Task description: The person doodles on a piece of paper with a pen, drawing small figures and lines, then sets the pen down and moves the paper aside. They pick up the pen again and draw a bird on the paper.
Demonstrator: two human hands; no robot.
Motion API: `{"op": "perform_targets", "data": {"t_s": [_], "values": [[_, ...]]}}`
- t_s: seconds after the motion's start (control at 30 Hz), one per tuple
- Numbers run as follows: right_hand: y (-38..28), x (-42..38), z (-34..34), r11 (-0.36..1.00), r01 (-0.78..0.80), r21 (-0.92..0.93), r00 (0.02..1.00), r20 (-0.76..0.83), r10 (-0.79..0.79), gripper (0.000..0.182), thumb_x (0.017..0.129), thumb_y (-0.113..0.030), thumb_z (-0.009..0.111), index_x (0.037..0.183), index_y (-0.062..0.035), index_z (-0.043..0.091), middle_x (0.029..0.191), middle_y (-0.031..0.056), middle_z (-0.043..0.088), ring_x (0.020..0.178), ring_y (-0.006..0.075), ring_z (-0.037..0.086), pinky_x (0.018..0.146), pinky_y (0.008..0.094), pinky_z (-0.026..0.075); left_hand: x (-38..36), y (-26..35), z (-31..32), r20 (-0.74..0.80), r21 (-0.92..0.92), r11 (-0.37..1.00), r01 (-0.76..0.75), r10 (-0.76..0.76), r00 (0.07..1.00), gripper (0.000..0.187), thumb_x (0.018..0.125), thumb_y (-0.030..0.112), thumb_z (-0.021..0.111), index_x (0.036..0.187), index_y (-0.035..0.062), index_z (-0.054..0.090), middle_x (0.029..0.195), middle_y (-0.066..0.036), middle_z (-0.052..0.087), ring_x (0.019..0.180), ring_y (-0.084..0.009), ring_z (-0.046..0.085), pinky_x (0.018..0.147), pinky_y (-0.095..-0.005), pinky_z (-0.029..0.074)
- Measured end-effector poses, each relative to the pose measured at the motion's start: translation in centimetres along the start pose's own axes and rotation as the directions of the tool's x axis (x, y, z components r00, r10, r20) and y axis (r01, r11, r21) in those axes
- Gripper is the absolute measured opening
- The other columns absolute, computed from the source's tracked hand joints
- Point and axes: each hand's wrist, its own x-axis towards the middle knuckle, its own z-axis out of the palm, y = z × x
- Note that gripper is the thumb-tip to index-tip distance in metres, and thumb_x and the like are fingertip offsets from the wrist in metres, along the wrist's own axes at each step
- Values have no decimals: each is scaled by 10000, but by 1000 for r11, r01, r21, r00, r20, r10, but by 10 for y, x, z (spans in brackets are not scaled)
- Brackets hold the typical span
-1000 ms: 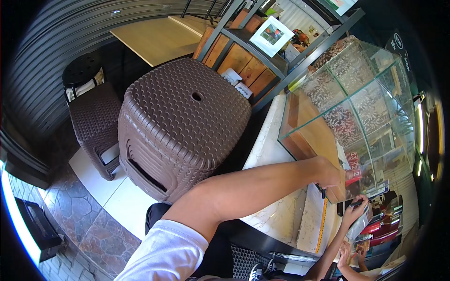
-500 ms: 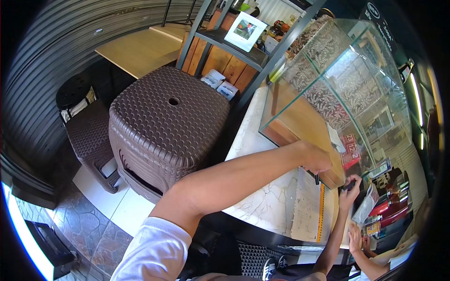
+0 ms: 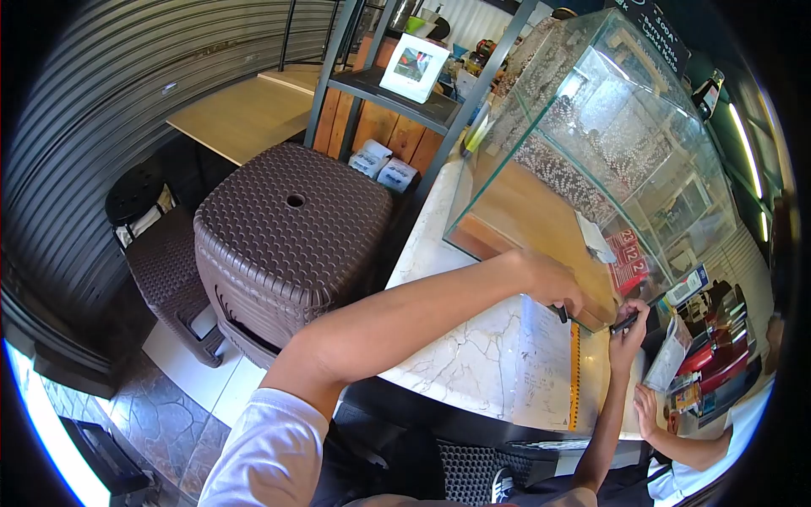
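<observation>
Right hand (image 3: 629, 328) grips black pen (image 3: 624, 322) beside wooden base (image 3: 528, 198); left hand (image 3: 547, 280) curls round dark object (image 3: 563, 315)

Over the marble counter (image 3: 460, 353) a hand could pass, but the glass case (image 3: 629, 127) blocks further reach

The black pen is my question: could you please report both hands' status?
Right hand holding black pen. Left hand gripping small dark item above counter. Glass case close by.
</observation>
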Motion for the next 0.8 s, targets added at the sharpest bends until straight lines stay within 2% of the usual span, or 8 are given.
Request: {"op": "perform_targets", "data": {"t_s": [0.13, 0.23, 0.33, 0.4, 0.47, 0.6, 0.7, 0.8], "values": [[-7, 0, 1, 1000, -3, 1, 1000, 3, 3, 189, 932, 82, 575, 1087, -9, 517, 945, 91, 550, 828, 155, 550, 785, 269, 474, 3, 2, -1, 103, 106, 993, 44, -55, 993, 132, 850, 52, 590, 968, 63, 648, 858, -148, 673, 848, -378, 636, 678, -484, 460], [-8, 2, 3, 999, 29, 16, 1000, 4, -29, 219, 911, 114, 574, 1085, -7, 519, 951, 91, 549, 824, 146, 551, 759, 252, 471, 7, -14, 8, 121, 100, 994, -49, 37, 992, 214, 844, 47, 585, 1034, 67, 680, 865, -153, 674, 845, -385, 636, 682, -490, 459], [-8, 3, 1, 998, 58, 13, 998, 13, -58, 269, 870, 159, 556, 1078, -8, 519, 950, 87, 550, 812, 139, 549, 731, 239, 466, 2, -2, 1, 115, 128, 992, -21, 6, 993, 257, 834, 52, 591, 1067, 83, 697, 891, -151, 689, 857, -375, 647, 697, -480, 469], [-11, 3, 0, 998, 65, 12, 998, 27, -65, 298, 846, 181, 542, 1075, -8, 519, 950, 85, 551, 805, 137, 548, 719, 234, 463, 0, 11, -6, 124, 158, 980, 120, -140, 982, 246, 848, 70, 593, 1069, 103, 696, 943, -139, 705, 889, -362, 653, 718, -468, 485], [-16, 3, 1, 999, 4, 35, 1000, 23, -5, 339, 803, 207, 517, 1064, -10, 520, 943, 81, 553, 801, 138, 545, 724, 237, 462, 0, 13, -7, 127, 148, 980, 129, -148, 981, 250, 861, 85, 597, 1090, 115, 692, 957, -132, 710, 897, -359, 657, 728, -468, 493], [-15, 1, 1, 998, -25, 54, 999, 40, 23, 320, 814, 196, 522, 1058, -11, 521, 932, 78, 556, 801, 135, 546, 714, 237, 456, 1, 10, -5, 112, 153, 983, 105, -123, 986, 276, 899, 122, 602, 1164, 145, 677, 984, -117, 720, 910, -358, 665, 747, -480, 507], [-15, 2, 1, 999, 14, 37, 998, 55, -16, 289, 841, 173, 534, 1059, -16, 520, 922, 73, 558, 794, 131, 551, 707, 236, 455, 2, 10, -2, 70, 137, 979, 150, -161, 985, 260, 881, 152, 608, 1117, 178, 715, 998, -132, 725, 977, -338, 672, 796, -468, 529], [-17, 1, 0, 1000, 7, 27, 998, 64, -9, 261, 867, 154, 541, 1063, -16, 519, 924, 71, 562, 803, 129, 558, 715, 235, 458, 1, 9, 0, 45, 147, 983, 106, -114, 992, 252, 895, 136, 608, 1132, 153, 691, 955, -120, 721, 907, -354, 671, 745, -484, 511]]}}
